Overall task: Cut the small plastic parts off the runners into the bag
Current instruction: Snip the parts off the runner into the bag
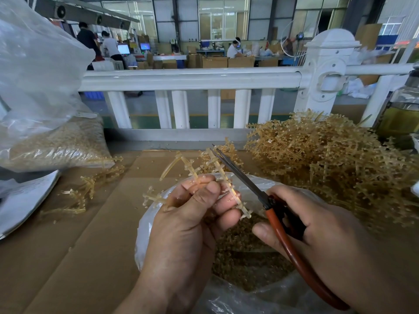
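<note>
- Cardboard (68,257): covers the bench, lies under everything near.
- Fence (190,79): white, runs across behind the bench.
- Sack (45,91): clear plastic, far left, slumps on the cardboard with tan bits showing at its base.
- Heap (328,168): tangled tan runners, piled at the right, just beyond the right hand.
- Bag (145,225): clear, mouth open upward, sits right below both hands.
- Left hand (188,223): curls round the runner (217,168), thumb pressed over it, fingers wrapped behind; hovers over the bag's left rim.
- Right hand (317,234): grips the scissors (249,182) by the red-orange handles, over the bag's right side.
- Scissors: point up and away, blades nearly together, just right of the runner's upper branch and close against it; cannot tell whether touching.
- Runner: rises out of the left hand's fingers, forks into several arms, stands above the bag's mouth, between the two hands at its right edge.
- Loose runners (79,196): lie on the cardboard left of the left hand, well apart from the bag.
- Parts (244,257): small tan pieces, fill the bottom of the bag under the hands.
</note>
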